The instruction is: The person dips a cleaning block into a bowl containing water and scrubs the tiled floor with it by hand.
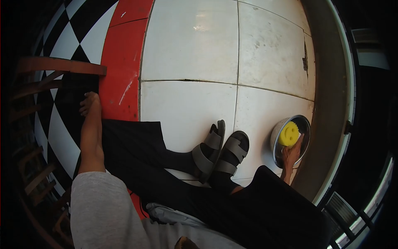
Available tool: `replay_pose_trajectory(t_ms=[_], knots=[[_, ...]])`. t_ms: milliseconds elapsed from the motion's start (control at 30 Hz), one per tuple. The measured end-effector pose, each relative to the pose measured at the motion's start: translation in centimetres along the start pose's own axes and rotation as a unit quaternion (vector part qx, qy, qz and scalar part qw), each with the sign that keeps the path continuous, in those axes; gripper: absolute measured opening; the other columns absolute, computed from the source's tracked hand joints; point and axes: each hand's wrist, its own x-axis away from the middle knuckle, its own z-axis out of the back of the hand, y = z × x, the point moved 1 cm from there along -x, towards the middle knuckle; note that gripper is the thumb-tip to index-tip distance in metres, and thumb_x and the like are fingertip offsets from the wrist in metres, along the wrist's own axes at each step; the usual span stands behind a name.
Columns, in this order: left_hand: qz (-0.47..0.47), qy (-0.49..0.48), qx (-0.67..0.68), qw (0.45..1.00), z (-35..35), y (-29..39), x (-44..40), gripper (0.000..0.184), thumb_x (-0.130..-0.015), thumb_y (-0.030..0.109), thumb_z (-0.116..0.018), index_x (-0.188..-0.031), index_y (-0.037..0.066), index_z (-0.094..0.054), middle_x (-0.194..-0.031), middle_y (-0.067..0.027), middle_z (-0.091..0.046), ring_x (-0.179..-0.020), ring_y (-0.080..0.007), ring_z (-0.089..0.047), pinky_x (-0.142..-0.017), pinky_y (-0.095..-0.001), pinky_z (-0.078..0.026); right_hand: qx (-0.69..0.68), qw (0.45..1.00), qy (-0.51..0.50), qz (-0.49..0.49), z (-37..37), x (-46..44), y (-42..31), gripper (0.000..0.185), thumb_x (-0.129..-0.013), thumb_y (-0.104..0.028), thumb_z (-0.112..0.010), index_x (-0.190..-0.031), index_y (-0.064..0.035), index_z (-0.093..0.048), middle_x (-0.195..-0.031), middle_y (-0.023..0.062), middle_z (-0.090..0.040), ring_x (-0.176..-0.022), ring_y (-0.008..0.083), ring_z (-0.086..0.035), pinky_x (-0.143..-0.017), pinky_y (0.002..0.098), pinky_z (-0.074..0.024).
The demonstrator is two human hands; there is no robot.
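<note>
There's the yellow sponge point(289, 134), smiley side up, within the rim of a metal bowl point(275, 143) just past three o'clock, and your right hand point(292, 154) has it, fingers part-curled at its five o'clock edge! The bowl sits on the white tiled floor point(190, 108); at five o'clock, your grey-strapped sandals point(204, 158); out near nine, your left hand point(89, 103), loosely curled and seemingly free, beside the red strip point(122, 70)
</note>
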Motion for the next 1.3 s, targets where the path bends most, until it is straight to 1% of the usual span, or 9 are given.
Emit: replay_pose_trajectory(t_ms=[100,267,467,667,867,900,1000,1233,1300], knots=[[0.014,0.044,0.044,0.998,0.5,1.2,1.1,0.076,-0.098,0.053,-0.038,-0.153,0.002,-0.028,-0.163,-0.0257,-0.012,-0.152,-0.0422,-0.011,-0.121,-0.0598,-0.016,-0.081,0.991,-0.071,0.08,-1.2,-0.3,3.5,0.087,-0.081,-0.006,-0.064,-0.158,-0.0068,-0.022,-0.147,0.026,-0.047,-0.133,0.0436,-0.048,-0.109,0.0446,-0.0408],[0.012,-0.019,0.063,0.998,1.8,0.9,1.9,0.089,-0.093,0.063,-0.04,-0.156,0.004,-0.018,-0.165,-0.0219,0.001,-0.15,-0.048,-0.009,-0.11,-0.0687,-0.033,-0.015,0.998,0.016,-0.062,-0.1,-1.2,-0.5,0.08,-0.085,-0.017,-0.068,-0.154,-0.0004,-0.03,-0.145,0.0296,-0.047,-0.131,0.047,-0.047,-0.109,0.0462,-0.0395],[0.021,-0.044,0.102,0.994,2.6,1.2,2.9,0.091,-0.093,0.062,-0.041,-0.158,0.006,-0.013,-0.165,-0.0211,0.006,-0.15,-0.0491,-0.009,-0.112,-0.0705,-0.029,-0.052,0.991,-0.087,-0.084,0.0,-1.7,-0.2,0.082,-0.082,-0.019,-0.07,-0.152,0.0007,-0.031,-0.123,0.0286,-0.063,-0.118,0.0442,-0.059,-0.1,0.0471,-0.046],[0.014,-0.034,0.084,0.996,2.0,1.0,2.2,0.09,-0.094,0.062,-0.039,-0.16,0.009,-0.01,-0.166,-0.0206,0.009,-0.151,-0.0486,-0.005,-0.113,-0.0708,-0.026,-0.1,0.984,0.058,-0.133,1.2,-1.0,-0.9,0.048,-0.096,-0.03,-0.063,-0.13,-0.0002,-0.047,-0.123,0.0247,-0.065,-0.111,0.0427,-0.064,-0.096,0.0441,-0.0478],[0.0,0.02,0.048,0.999,2.0,1.3,3.1,0.088,-0.094,0.063,-0.038,-0.157,0.004,-0.019,-0.164,-0.0252,-0.004,-0.151,-0.0462,-0.008,-0.115,-0.068,-0.024,-0.049,0.996,0.006,-0.075,0.0,-0.1,1.2,0.07,-0.101,-0.043,-0.049,-0.155,-0.0045,-0.028,-0.145,0.0284,-0.049,-0.132,0.0467,-0.048,-0.109,0.0472,-0.0382],[-0.008,0.033,0.035,0.999,1.6,1.0,2.5,0.087,-0.094,0.062,-0.039,-0.156,0.003,-0.021,-0.164,-0.0264,-0.008,-0.151,-0.0459,-0.01,-0.117,-0.0658,-0.021,-0.012,0.996,-0.006,-0.087,-0.7,-0.1,1.6,0.066,-0.099,-0.022,-0.048,-0.156,-0.0017,-0.022,-0.143,0.0318,-0.048,-0.129,0.0497,-0.048,-0.106,0.05,-0.0394],[-0.022,0.065,-0.005,0.998,0.1,0.6,0.6,0.085,-0.094,0.061,-0.039,-0.155,0.002,-0.025,-0.162,-0.0283,-0.015,-0.151,-0.0458,-0.012,-0.12,-0.0596,-0.011,-0.03,0.995,-0.022,-0.093,-2.3,0.3,2.1,0.083,-0.087,-0.01,-0.056,-0.157,-0.0009,-0.013,-0.147,0.032,-0.044,-0.134,0.0492,-0.044,-0.108,0.0507,-0.038],[-0.019,0.05,-0.035,0.998,1.9,1.4,2.6,0.084,-0.095,0.06,-0.04,-0.155,0.004,-0.025,-0.161,-0.0294,-0.016,-0.151,-0.0457,-0.012,-0.12,-0.0583,-0.012,-0.081,0.99,0.033,-0.115,1.2,-0.1,-1.6,0.075,-0.096,-0.025,-0.051,-0.159,-0.0062,-0.015,-0.143,0.0312,-0.049,-0.126,0.0462,-0.053,-0.104,0.0462,-0.0415],[-0.014,0.045,-0.035,0.998,2.3,1.7,2.8,0.084,-0.095,0.059,-0.04,-0.156,0.004,-0.024,-0.162,-0.0294,-0.015,-0.151,-0.0457,-0.012,-0.12,-0.0583,-0.012,-0.063,0.977,-0.132,-0.157,2.1,-0.1,-0.2,0.071,-0.102,-0.032,-0.046,-0.159,-0.0033,-0.015,-0.146,0.0304,-0.046,-0.13,0.0412,-0.052,-0.106,0.0417,-0.0397]])
